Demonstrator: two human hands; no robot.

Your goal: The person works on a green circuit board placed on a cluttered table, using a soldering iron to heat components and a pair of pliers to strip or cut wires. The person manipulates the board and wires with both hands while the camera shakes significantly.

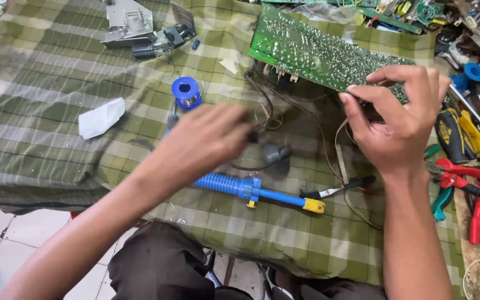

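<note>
My right hand (401, 125) pinches the near edge of the green circuit board (318, 50), its length running leftward toward my blurred left hand (206, 141), whose grip I cannot make out.

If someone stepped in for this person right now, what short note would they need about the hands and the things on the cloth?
Right hand: fingers grip the near edge of the green printed circuit board, tilted up off the green checked cloth.
Left hand: blurred, over the cloth near thin brown wires trailing from the board; what it holds cannot be told.
Close by: blue plastic suction pump with yellow tip, blue solder spool, small black-handled cutters.
Done: board lifted, solder side up.
Left: cannot tell from this view.
</note>
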